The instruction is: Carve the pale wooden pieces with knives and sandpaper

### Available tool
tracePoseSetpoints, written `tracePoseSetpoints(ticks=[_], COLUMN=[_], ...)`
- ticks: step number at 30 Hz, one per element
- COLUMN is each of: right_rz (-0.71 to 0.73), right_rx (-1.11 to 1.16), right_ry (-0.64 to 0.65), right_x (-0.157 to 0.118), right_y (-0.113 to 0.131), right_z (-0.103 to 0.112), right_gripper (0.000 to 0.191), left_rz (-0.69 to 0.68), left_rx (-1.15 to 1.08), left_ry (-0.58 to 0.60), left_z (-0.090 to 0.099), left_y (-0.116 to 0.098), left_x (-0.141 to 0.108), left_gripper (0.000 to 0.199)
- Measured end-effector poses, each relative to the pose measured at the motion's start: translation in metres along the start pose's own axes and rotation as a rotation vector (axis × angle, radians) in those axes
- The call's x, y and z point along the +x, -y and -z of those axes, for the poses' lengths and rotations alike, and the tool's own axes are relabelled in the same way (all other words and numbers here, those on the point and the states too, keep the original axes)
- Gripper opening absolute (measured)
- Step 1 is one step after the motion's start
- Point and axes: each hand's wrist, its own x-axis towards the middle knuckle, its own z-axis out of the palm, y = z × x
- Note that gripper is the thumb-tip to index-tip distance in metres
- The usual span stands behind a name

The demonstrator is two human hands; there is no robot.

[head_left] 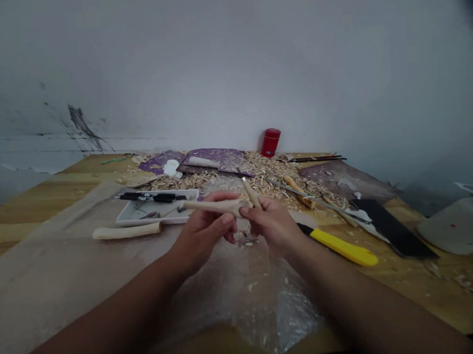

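A pale carved wooden piece [210,205], slim at its left end and thicker at its right, lies across my left hand [207,226], whose fingers are wrapped round it. My right hand [273,222] is closed on a carving tool [251,192] with a wooden handle and a small metal tip pointing up and away. The right thumb presses near the thick end of the wooden piece. Just left of my hands stands a white tray [125,218] with black pens [154,197] and small tool bits. In front of it lies a pale wooden stick [126,232].
Wood shavings [268,170] cover the table's back, beside purple sheets [219,157] and a red canister [271,142]. To the right lie a yellow utility knife [343,246], a long thin metal file [317,200] and a black flat slab [393,227]. Clear plastic [275,312] covers the front.
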Motion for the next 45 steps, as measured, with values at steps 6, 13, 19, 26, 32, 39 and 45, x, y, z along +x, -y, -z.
tracePoseSetpoints(ticks=[6, 13, 19, 26, 32, 39, 45], right_rz=[0.053, 0.469, 0.59, 0.668, 0.77, 0.786, 0.797], right_rx=[-0.056, -0.714, -1.015, -1.279, -1.494, -1.588, -1.624], right_ry=[0.118, 0.061, 0.122, 0.04, -0.048, -0.05, -0.072], right_x=[-0.011, -0.021, -0.03, -0.035, -0.039, -0.04, -0.041], right_y=[0.006, 0.023, 0.027, 0.029, 0.031, 0.032, 0.034], right_z=[-0.007, 0.004, 0.001, 0.002, 0.002, 0.0, -0.001], right_gripper=[0.028, 0.028, 0.03, 0.033, 0.033, 0.033, 0.029], left_rz=[0.031, 0.077, 0.149, 0.183, 0.178, 0.205, 0.218], left_rx=[0.007, -0.093, -0.064, 0.03, 0.07, 0.07, 0.067], left_ry=[-0.307, -0.341, -0.255, -0.332, -0.441, -0.538, -0.555], left_z=[0.005, 0.019, 0.025, 0.026, 0.028, 0.025, 0.025], left_y=[-0.001, -0.012, -0.011, -0.005, -0.002, 0.0, 0.0], left_x=[0.005, 0.014, 0.016, 0.017, 0.017, 0.019, 0.019], left_gripper=[0.022, 0.024, 0.029, 0.037, 0.037, 0.034, 0.031])
